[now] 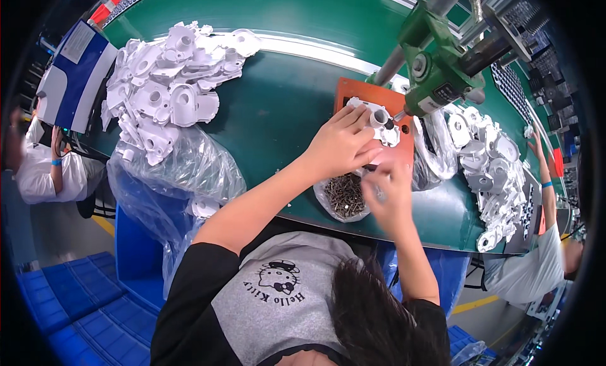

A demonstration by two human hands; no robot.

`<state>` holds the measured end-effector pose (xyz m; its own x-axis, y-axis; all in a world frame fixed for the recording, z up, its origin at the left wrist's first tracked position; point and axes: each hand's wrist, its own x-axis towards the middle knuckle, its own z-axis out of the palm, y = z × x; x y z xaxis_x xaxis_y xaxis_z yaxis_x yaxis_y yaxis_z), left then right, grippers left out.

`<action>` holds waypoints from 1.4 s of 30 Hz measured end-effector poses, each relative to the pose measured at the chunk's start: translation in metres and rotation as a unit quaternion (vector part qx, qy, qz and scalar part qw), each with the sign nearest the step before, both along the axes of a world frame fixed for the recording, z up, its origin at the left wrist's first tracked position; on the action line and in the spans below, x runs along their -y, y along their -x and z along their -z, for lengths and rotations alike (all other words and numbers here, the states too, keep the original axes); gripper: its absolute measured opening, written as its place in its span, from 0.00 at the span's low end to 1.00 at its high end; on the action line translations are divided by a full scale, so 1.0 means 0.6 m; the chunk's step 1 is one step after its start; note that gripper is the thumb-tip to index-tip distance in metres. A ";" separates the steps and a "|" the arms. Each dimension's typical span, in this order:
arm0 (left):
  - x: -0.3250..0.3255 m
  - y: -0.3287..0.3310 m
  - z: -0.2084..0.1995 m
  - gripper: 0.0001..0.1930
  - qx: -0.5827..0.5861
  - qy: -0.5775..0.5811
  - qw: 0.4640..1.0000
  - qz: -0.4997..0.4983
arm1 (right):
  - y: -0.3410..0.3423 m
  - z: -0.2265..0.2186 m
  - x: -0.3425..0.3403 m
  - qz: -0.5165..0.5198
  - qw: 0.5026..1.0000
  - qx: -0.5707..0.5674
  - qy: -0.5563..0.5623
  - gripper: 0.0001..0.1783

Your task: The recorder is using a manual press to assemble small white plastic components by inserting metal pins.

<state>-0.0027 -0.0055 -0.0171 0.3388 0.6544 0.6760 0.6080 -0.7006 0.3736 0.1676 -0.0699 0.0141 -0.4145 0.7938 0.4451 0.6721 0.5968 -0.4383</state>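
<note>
My left hand (344,143) grips a white plastic housing part (390,136) with a round raised tube. The part lies on the orange base plate (409,170) of a green press (435,66), close beneath the press's tip. My right hand (391,195) is held nearer to me, over the right side of an open bag of small metal pins or screws (344,194). Its fingers are curled together and slightly blurred; whatever they may hold is too small to make out.
A heap of white plastic parts (158,101) covers the table's left side, beside a clear plastic bag (183,170) draped over a blue bin (139,252). Another pile (495,170) stands right. Co-workers (53,170) (527,265) sit on both sides.
</note>
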 end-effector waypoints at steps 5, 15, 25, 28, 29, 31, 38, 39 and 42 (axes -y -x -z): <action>0.001 0.001 -0.002 0.17 0.000 -0.004 1.000 0.000 | 0.022 0.026 0.038 -0.030 0.995 0.096 0.016 0.09; 0.004 0.001 0.000 0.17 -0.005 0.021 1.000 -0.004 | 0.044 0.025 0.038 -0.010 0.987 0.161 -0.024 0.08; 0.004 0.002 0.000 0.17 0.005 0.015 1.000 -0.010 | -0.003 -0.040 -0.005 -0.074 0.979 -0.057 0.180 0.06; 0.005 0.002 -0.004 0.15 0.009 0.016 1.000 -0.012 | -0.025 -0.064 -0.051 0.032 0.967 -0.137 0.211 0.04; 0.004 0.001 -0.004 0.15 0.008 0.015 1.000 -0.010 | -0.032 -0.066 -0.071 0.072 0.962 -0.152 0.217 0.04; 0.004 0.001 -0.006 0.14 0.004 0.013 1.000 -0.011 | -0.041 -0.056 -0.112 0.095 0.961 -0.151 0.212 0.06; 0.004 0.001 -0.004 0.15 -0.012 0.015 1.000 -0.010 | -0.033 -0.031 -0.150 0.122 0.939 -0.193 0.259 0.11; 0.004 0.000 -0.005 0.15 -0.013 0.016 1.000 -0.010 | -0.034 -0.031 -0.152 0.123 0.938 -0.193 0.259 0.11; 0.006 -0.002 -0.012 0.17 -0.014 0.014 1.000 -0.009 | -0.042 -0.032 -0.163 0.119 0.929 -0.198 0.290 0.11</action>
